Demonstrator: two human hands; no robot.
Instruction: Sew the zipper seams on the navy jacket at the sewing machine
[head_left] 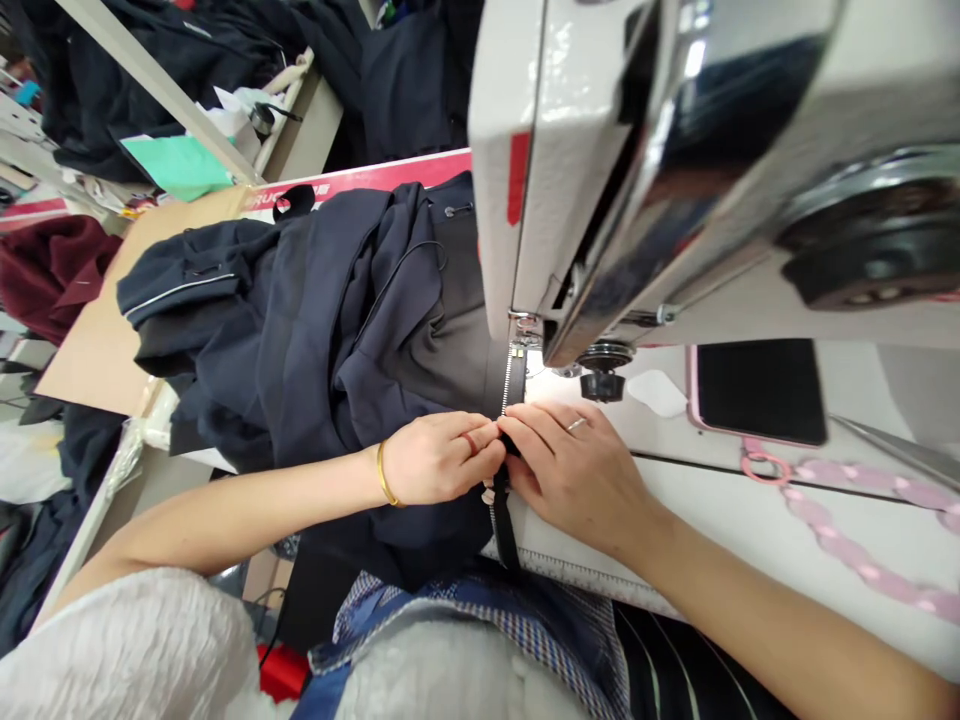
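Observation:
A dark navy garment [307,320] lies bunched to the left of a white sewing machine [502,90]. Along its right edge runs a zipper [506,390], with black tape and silvery teeth, leading up to the needle area. My left hand [442,458], wearing a gold bracelet, pinches the zipper and the garment's edge below the needle. Pressed close against it, my right hand [577,470] has its fingers bent onto the same black tape. Both sets of fingertips meet there and partly hide the zipper. Its loose end [504,530] hangs down toward my lap.
To the right on the machine bed lie a pink-edged phone [757,390], a pink beaded strap [840,540], scissors [900,445] and a white chalk-like piece [657,393]. A ruler strip [585,575] follows the front edge. Maroon fabric [56,275] and brown board [97,345] are at left.

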